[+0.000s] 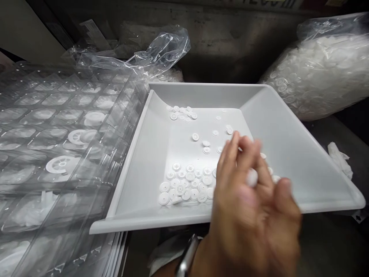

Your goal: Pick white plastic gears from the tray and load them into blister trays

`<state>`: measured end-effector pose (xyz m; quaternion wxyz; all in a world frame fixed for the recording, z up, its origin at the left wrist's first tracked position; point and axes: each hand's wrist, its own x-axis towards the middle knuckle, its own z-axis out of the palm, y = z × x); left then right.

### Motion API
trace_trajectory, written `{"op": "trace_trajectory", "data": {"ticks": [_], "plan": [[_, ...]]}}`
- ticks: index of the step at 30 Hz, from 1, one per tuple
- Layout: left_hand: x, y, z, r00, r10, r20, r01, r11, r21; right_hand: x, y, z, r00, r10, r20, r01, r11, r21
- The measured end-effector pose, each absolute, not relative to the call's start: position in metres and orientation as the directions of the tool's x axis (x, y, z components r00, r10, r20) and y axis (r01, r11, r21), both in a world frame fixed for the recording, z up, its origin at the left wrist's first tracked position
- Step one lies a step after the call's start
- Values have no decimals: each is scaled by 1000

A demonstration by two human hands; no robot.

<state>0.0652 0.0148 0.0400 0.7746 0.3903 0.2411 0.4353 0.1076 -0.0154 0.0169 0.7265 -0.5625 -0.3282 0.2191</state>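
Dozens of white plastic discs (184,181) dot a tray (288,165) beneath a hand (250,200).

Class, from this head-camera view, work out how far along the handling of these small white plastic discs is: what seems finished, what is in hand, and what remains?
Already placed: some pockets of the clear blister tray hold white discs. In hand: the left hand, blurred, seems to pinch one disc above the white plastic tray. Left: loose discs lie in that tray, and a plastic bag at upper right is full of more.
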Motion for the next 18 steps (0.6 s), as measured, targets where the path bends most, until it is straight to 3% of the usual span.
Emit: {"op": "trace_trajectory", "data": {"ticks": [2,5,7,9,11,13,15,17,18], "plan": [[69,8,40,503,860,83,-253,54,966,101,-8,16,712,667,222,-8,323,-946],[69,8,40,522,827,206,-27,-226,974,108,-1,11,645,711,278,-115,450,-885],[66,12,40,481,851,210,-155,-153,976,118,2,9,571,803,174,-361,435,-825],[61,17,39,402,905,139,-379,26,925,126,4,9,487,870,83,-611,407,-679],[58,20,37,327,942,70,-564,135,814,127,5,12,448,889,93,-739,427,-521],[56,21,33,299,954,32,-633,173,754,125,6,14,446,886,124,-771,451,-449],[57,19,30,304,953,-11,-620,207,757,120,5,17,469,875,122,-736,464,-494],[60,16,30,325,938,-120,-569,295,767,115,3,20,508,854,117,-570,434,-698],[61,14,30,343,922,-178,-537,348,768,113,1,22,529,839,127,-402,379,-834]]}}
